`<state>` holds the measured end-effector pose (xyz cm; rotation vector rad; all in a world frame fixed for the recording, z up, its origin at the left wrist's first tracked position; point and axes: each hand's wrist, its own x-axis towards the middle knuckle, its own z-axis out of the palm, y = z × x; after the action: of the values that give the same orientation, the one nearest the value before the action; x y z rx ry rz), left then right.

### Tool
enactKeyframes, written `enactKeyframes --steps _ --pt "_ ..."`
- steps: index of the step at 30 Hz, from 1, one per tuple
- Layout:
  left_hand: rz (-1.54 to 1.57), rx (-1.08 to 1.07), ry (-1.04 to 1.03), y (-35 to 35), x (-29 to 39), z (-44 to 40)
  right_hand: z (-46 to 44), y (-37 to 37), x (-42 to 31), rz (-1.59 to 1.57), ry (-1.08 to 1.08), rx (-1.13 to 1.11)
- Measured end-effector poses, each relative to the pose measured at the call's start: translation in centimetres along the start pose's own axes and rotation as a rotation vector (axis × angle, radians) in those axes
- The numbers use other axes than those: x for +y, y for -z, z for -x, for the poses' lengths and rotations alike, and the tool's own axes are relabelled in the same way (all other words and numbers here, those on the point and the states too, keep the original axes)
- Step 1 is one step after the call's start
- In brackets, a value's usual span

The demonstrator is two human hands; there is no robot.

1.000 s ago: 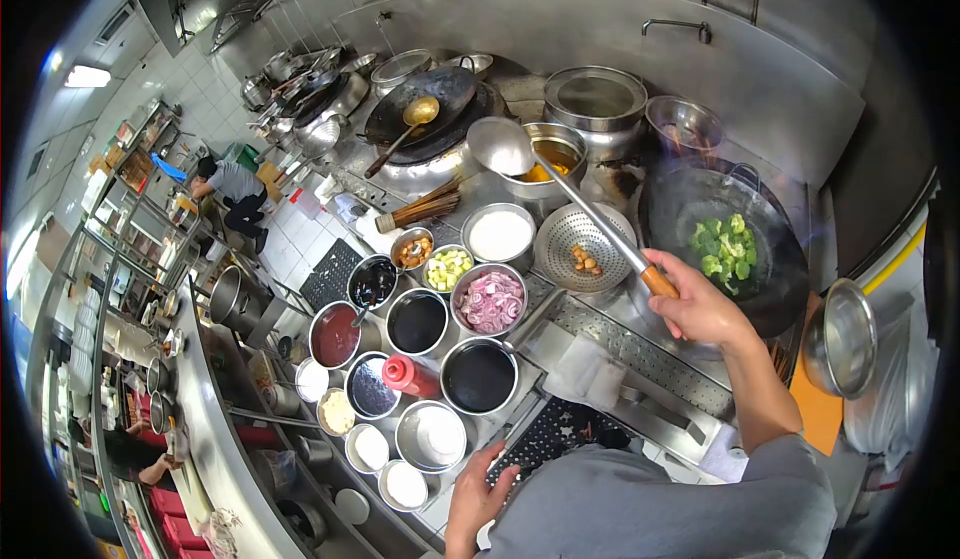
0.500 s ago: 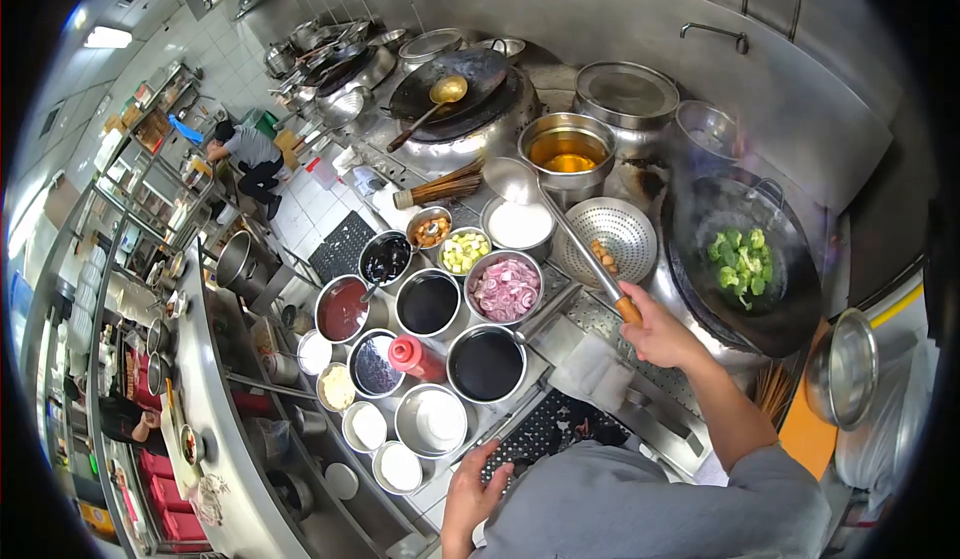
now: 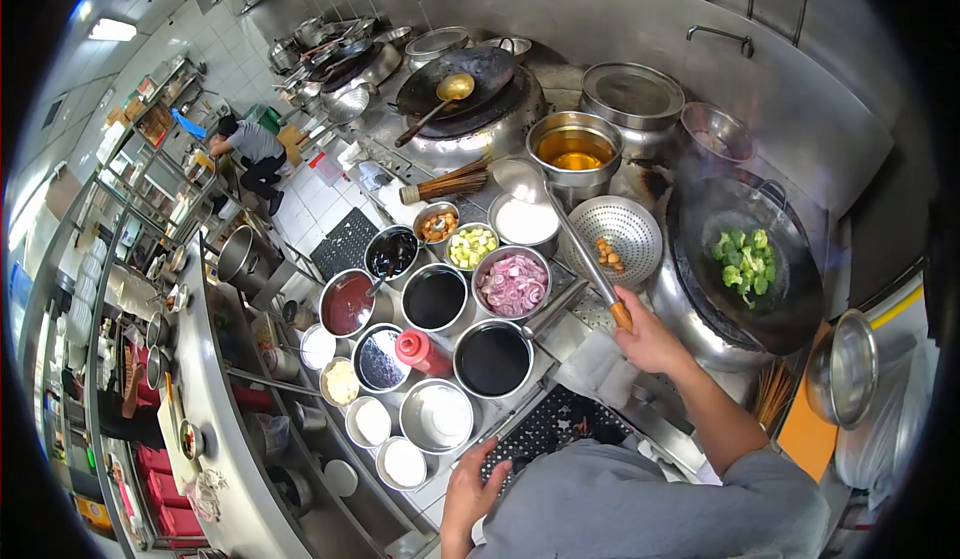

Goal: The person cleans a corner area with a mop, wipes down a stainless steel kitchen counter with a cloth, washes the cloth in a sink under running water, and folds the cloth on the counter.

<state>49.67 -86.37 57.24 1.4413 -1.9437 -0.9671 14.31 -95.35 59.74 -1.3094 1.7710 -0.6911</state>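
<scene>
My right hand (image 3: 650, 332) is closed round the wooden handle of a steel ladle (image 3: 580, 241). The ladle's bowl hangs over the bowl of white powder (image 3: 526, 221), beside the perforated strainer (image 3: 635, 231) that holds a few brown pieces. My left hand (image 3: 474, 489) is low in front of me, fingers apart and holding nothing, near the steel container (image 3: 437, 418). Green broccoli (image 3: 744, 263) lies in the steaming dark wok (image 3: 792, 305) on the right. A pot of amber oil (image 3: 577, 151) stands behind the strainer.
Containers of sauces, a red squeeze bottle (image 3: 423, 352), sliced onions (image 3: 513, 285) and a bamboo brush (image 3: 447, 184) crowd the left. Another wok (image 3: 487, 72) sits at the back. A metal bowl (image 3: 843, 369) stands at the right edge. A person (image 3: 255, 155) bends down at far left.
The ladle has moved from above the oil pot toward the white powder, and my right hand has come down and left, away from the wok. My left hand stays low.
</scene>
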Motion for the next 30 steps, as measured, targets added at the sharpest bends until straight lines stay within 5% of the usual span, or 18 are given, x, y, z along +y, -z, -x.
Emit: enactKeyframes --steps 30 --pt "0.022 -0.045 -0.007 0.7 -1.7 1.3 1.0 -3.3 3.1 0.098 0.116 0.15"
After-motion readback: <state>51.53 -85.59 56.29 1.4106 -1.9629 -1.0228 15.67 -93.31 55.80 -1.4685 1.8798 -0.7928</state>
